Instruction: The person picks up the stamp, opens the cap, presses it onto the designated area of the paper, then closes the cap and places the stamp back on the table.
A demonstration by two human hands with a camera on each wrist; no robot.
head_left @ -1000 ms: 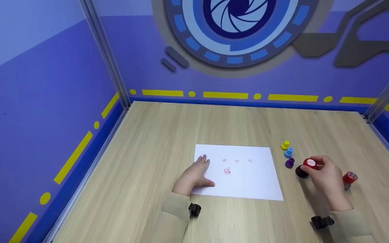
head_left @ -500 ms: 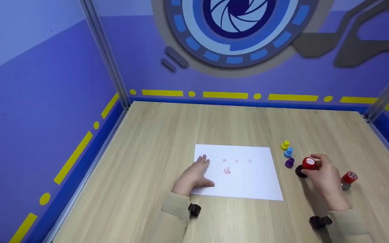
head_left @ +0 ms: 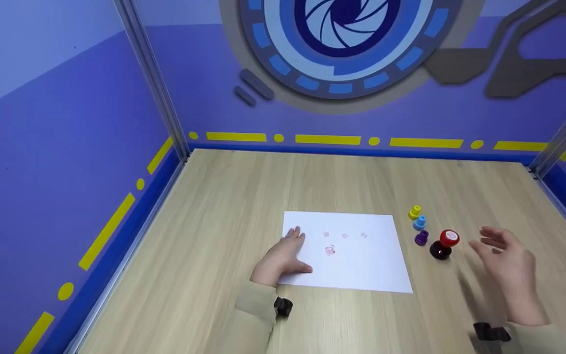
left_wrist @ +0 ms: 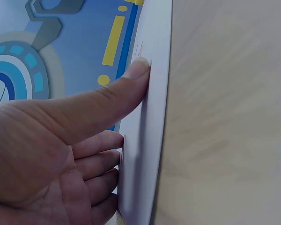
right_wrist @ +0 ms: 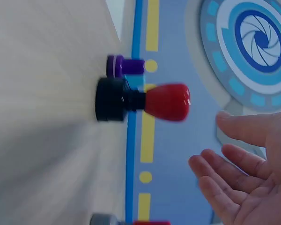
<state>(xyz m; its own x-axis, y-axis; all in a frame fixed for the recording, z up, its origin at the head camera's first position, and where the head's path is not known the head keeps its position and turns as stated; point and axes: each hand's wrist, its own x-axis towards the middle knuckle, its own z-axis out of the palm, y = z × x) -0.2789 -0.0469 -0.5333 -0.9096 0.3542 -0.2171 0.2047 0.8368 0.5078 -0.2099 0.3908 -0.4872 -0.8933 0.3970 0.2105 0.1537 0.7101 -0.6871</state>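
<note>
My left hand (head_left: 283,255) rests on the left side of a white sheet of paper (head_left: 371,265), fingertips and thumb pressing it, as the left wrist view also shows. Several faint red stamp prints (head_left: 330,250) mark the sheet. Right of the paper, a stamp with a red knob (head_left: 449,238) and black base stands upright on the table. My right hand (head_left: 509,260) is off to its right, thumb and fingers apart around nothing. In the right wrist view a gap shows between the red-knobbed stamp (right_wrist: 166,101) and the fingers (right_wrist: 215,164).
Small yellow (head_left: 414,212), light blue (head_left: 419,222) and purple (head_left: 421,238) stamps stand in a row behind the black base. Another stamp, grey and red (right_wrist: 150,222), shows at the bottom of the right wrist view; my right hand hides it in the head view. Printed blue-purple walls (head_left: 204,73) enclose the table.
My right hand has let go of the red-knobbed stamp and moved right, now covering the other red stamp in the head view. My left hand has stayed on the paper.
</note>
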